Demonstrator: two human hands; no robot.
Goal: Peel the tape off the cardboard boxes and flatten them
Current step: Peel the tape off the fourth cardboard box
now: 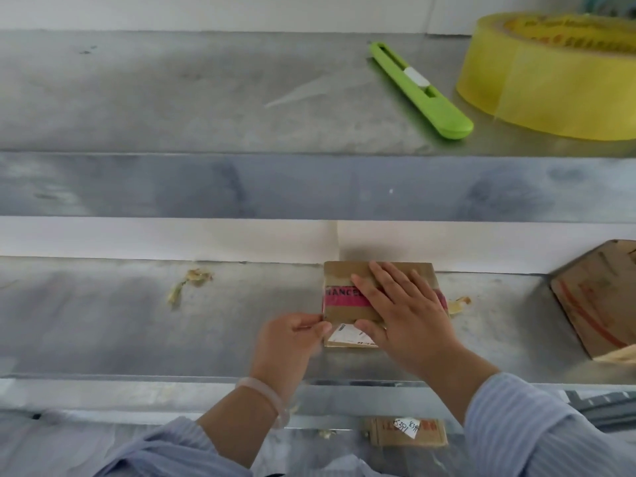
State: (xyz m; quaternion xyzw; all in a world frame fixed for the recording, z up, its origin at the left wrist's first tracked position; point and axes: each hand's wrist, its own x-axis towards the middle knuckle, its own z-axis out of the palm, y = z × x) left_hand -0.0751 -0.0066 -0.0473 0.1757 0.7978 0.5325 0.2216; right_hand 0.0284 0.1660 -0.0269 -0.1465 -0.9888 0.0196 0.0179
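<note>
Striped sleeves [537, 428] nearest. Right hand [402, 315], fingers straight, presses cardboard box [340, 280]; left hand [292, 335] pinches its left edge. Tape scraps [191, 280] alongside; green cutter [420, 89] and tape roll [550, 77] lie on the shelf above.

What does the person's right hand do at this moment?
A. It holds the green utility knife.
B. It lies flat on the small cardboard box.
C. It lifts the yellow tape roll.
B: the right hand lies with straight fingers on the small cardboard box, whose left edge the left hand pinches; the green utility knife and the yellow tape roll lie untouched on the upper shelf.
</note>
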